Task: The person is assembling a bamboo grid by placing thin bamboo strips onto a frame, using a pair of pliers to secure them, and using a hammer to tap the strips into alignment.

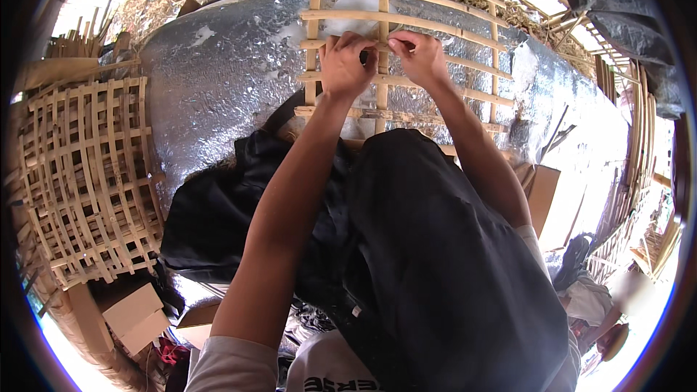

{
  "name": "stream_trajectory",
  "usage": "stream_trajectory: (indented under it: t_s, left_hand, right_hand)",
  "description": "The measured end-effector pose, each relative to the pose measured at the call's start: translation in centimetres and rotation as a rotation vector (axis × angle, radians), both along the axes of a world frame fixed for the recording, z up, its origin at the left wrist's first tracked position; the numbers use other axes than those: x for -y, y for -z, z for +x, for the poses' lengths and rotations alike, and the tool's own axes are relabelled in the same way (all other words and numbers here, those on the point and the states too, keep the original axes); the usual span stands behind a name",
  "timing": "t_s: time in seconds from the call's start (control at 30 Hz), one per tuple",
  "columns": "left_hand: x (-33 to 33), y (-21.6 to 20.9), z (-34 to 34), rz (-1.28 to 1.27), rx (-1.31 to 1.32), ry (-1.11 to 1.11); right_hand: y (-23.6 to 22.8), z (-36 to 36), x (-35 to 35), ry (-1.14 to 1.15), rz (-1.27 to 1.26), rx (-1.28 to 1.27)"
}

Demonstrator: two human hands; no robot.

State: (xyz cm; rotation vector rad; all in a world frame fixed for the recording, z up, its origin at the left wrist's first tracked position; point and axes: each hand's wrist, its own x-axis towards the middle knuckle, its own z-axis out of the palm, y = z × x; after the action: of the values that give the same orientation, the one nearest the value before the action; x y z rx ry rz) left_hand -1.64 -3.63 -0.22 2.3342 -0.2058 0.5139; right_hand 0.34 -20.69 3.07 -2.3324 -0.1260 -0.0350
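A bamboo lattice of pale slats crossed by a few upright strips stretches out ahead of me, its near end by my knees. Both hands meet at a crossing on its middle strip. My left hand has thumb and index finger pinched together just left of that strip, the other fingers curled over a slat. Just right of it, my right hand makes a similar pinch. Whatever lies between the fingertips is too small to make out. My knees, in black trousers, rise below the lattice.
A shiny silver sheet covers the ground beneath and around the lattice. Finished-looking woven bamboo panels are piled at the left. Cardboard boxes sit at lower left, another box at right. Long bamboo poles lean at far right.
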Motion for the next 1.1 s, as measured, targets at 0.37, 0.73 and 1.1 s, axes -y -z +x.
stream_trajectory:
  t_s: [0.37, 0.73, 1.1]
  left_hand:
    - [1.3, -0.3, 0.2, -0.015, -0.096, -0.072]
    - [1.0, 1.3, 0.9, 0.073, 0.005, -0.113]
    - [2.2, 1.7, 0.6, 0.11, 0.047, -0.092]
  right_hand:
    - [0.8, -0.6, -0.3, -0.157, -0.061, 0.291]
    - [-4.7, -5.0, 3.4, 0.051, 0.021, 0.204]
    - [-2.5, -31.6, 11.5, 0.224, -0.421, -0.259]
